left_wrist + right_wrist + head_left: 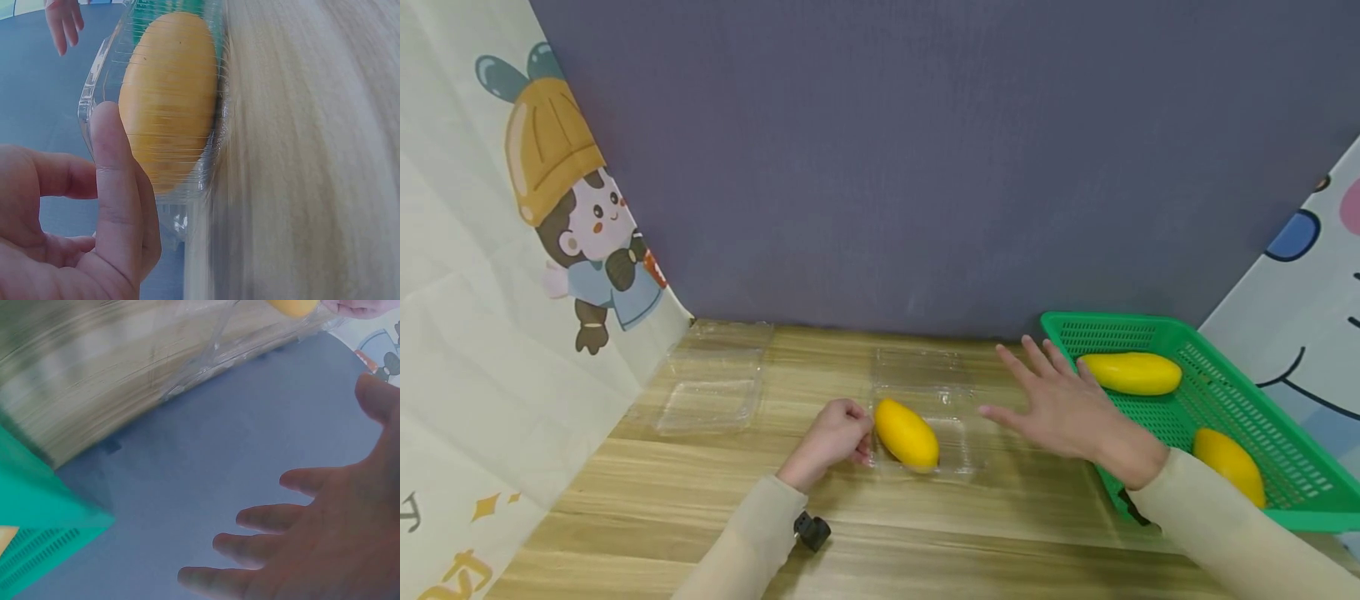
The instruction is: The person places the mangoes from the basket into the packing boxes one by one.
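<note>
A yellow oblong fruit, mango-like, lies slantwise in a clear plastic clamshell box. The box's lid is folded back toward the dark panel. My left hand pinches the box's left rim between thumb and fingers; the left wrist view shows the fingertips at the clear rim, close beside the fruit. To the right of the box, my right hand is raised with its fingers spread and nothing in it. It is between the box and a green basket, overlapping the basket's left edge in the head view.
Two more yellow fruits lie in the basket, one at the back and one in front, partly behind my right sleeve. Another open clear box stands at the left. A dark panel closes off the table's back edge.
</note>
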`<state>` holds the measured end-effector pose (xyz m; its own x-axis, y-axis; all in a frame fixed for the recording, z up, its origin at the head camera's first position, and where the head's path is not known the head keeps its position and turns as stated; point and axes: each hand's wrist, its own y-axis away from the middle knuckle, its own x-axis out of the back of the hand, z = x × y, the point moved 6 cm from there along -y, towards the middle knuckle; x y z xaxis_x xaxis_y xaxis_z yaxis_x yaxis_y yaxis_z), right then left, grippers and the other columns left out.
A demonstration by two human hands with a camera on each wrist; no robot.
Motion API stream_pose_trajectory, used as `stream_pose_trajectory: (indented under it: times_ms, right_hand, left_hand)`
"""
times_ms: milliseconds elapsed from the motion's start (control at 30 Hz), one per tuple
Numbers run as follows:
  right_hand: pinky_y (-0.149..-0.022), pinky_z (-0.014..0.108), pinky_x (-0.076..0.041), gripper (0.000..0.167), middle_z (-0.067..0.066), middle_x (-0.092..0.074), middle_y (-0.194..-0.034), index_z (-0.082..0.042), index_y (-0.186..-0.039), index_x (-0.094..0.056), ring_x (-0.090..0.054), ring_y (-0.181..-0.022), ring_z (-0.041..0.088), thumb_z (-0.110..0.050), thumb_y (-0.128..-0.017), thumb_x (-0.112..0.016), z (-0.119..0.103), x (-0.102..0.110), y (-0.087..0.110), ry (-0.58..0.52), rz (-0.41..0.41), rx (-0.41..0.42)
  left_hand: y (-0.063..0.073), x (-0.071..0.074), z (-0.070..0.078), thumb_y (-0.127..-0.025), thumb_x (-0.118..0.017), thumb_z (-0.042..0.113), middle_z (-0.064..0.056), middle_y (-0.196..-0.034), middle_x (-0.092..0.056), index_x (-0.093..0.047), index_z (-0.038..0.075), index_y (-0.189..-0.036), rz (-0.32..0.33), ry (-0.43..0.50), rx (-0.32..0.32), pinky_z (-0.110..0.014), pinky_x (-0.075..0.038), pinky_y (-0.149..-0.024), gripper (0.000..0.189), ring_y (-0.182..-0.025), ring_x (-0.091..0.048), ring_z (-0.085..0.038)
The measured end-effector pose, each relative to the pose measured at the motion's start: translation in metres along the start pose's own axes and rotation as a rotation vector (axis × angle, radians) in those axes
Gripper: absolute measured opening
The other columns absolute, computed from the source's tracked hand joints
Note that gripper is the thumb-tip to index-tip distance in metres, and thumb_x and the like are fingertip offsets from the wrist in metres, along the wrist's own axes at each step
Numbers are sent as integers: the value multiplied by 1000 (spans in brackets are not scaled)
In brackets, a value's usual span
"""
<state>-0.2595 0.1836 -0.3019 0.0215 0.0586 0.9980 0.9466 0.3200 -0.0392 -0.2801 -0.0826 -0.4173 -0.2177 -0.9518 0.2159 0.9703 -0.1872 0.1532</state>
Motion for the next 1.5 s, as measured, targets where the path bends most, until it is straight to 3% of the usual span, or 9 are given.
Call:
stream_pose_trajectory:
  times_ms: [467,967,1500]
  right_hand:
    - [-95,76,-9,94,28,-5,-152,-17,-151,-13,-7,-135,51,-78,-82,-31,35,5,9,-45,-27,-60]
    - [-92,77,-4,98,34,-2,-149,-10,-151,-9,-2,-131,57,-76,-82,-35,91,19,22,-92,-60,-155]
    - [-88,79,-6,94,43,-6,-142,1,-148,-9,-5,-124,65,-68,-89,-35,159,20,35,-86,-76,-239]
  left_hand:
    - [0,0,0,-91,-49,7,-19,-76,-58,-52,-9,-101,0,-5,9,-37,-57,-57,19,-58,-59,-22]
    - [-1,1,0,-91,-49,7,-19,-76,-58,-51,-10,-103,-12,17,17,-36,-57,-56,21,-57,-59,-22]
    - [-2,1,-1,-92,-50,8,-19,-76,-58,-51,-8,-101,-18,15,17,-36,-57,-57,19,-57,-59,-21]
